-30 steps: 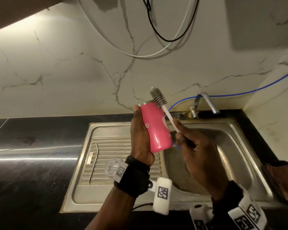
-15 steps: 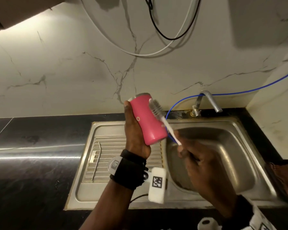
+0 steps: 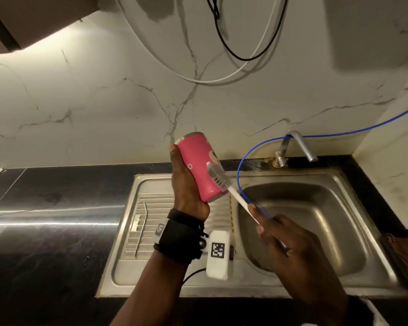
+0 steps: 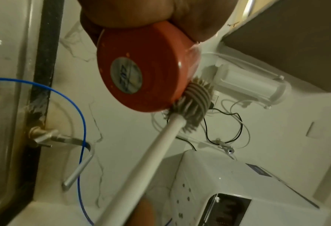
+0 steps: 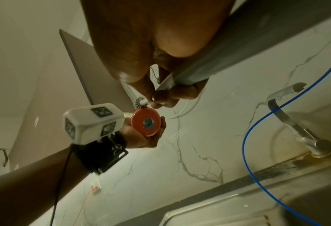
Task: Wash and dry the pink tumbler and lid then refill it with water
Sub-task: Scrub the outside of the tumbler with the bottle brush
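Observation:
My left hand (image 3: 186, 184) grips the pink tumbler (image 3: 199, 165) from its left side and holds it tilted above the drainboard, mouth up and away. Its round base (image 4: 141, 73) with a silver sticker faces the left wrist camera and also shows as the base (image 5: 145, 123) in the right wrist view. My right hand (image 3: 278, 234) holds the white handle of a bottle brush (image 3: 218, 176), whose grey bristles (image 4: 195, 99) press against the tumbler's lower right side. The lid is hidden from every view.
A steel sink (image 3: 316, 208) lies below, with its drainboard (image 3: 151, 208) on the left, where a bent metal straw (image 3: 140, 229) lies. A tap (image 3: 299, 144) and a blue hose (image 3: 243, 165) stand at the back. Black counter (image 3: 45, 231) stretches left. A white appliance (image 4: 238, 183) hangs on the wall.
The brush came down from the tumbler's mouth and slid along its outer side to the lower part. My left hand raised the tumbler and shifted it left.

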Tool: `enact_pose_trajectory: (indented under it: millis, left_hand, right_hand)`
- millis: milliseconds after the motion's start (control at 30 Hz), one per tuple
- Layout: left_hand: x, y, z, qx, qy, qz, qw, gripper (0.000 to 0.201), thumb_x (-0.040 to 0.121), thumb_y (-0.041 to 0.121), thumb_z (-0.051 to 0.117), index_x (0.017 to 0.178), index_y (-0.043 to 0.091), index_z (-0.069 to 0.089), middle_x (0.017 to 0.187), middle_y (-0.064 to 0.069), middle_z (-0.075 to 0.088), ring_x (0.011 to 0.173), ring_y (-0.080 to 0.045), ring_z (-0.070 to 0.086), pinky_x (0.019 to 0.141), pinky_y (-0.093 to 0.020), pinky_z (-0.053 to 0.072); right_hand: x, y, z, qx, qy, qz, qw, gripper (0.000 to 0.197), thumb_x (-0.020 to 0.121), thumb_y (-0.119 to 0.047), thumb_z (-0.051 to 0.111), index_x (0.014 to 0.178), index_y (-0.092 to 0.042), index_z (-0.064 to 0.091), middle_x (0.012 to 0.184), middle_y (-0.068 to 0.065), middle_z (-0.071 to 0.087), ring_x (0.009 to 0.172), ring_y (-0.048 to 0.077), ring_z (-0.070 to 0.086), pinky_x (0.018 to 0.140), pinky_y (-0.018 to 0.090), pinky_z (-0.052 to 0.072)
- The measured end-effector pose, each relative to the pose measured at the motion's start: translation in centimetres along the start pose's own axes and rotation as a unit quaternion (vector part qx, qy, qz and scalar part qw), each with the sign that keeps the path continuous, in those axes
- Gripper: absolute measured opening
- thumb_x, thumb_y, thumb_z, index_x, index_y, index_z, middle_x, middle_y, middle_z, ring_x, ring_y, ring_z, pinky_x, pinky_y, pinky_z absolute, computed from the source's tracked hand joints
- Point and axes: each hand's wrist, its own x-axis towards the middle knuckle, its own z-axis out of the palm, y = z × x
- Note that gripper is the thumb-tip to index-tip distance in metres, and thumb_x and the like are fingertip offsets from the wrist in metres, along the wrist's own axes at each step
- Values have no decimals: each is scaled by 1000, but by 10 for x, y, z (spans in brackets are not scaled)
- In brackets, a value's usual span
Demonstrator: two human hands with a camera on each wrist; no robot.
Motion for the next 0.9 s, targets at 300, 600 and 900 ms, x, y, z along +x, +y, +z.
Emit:
enact_pose_trajectory:
  millis: [300, 600, 900]
  left_hand:
    - [-9, -20, 4, 66, -19, 10, 998, 92, 92, 84, 53, 145, 9, 59, 113, -19, 69, 88, -31, 72, 79, -46, 62]
    - [-2, -6, -6, 61, 16, 29, 998, 88, 93, 83, 52, 146, 12, 58, 124, -24, 70, 100, -33, 72, 85, -48, 63]
    - [-1, 12, -10, 31, 33, 32, 998, 82, 98, 81, 43, 145, 16, 60, 115, -16, 73, 94, -28, 73, 80, -44, 62]
  right_hand:
    - [13, -2, 0, -10, -5, -12, 1000, 53, 96, -10, 61, 145, -29, 58, 81, -14, 47, 67, 2, 50, 66, 13, 38]
    - [0, -3, 4, 8, -43, 0, 999, 49, 102, -22, 53, 147, -40, 53, 88, -10, 56, 69, 9, 60, 63, 28, 49]
    - [-13, 0, -5, -7, -46, 16, 999, 53, 99, -19, 58, 148, -39, 52, 84, -8, 53, 66, 9, 56, 59, 20, 43]
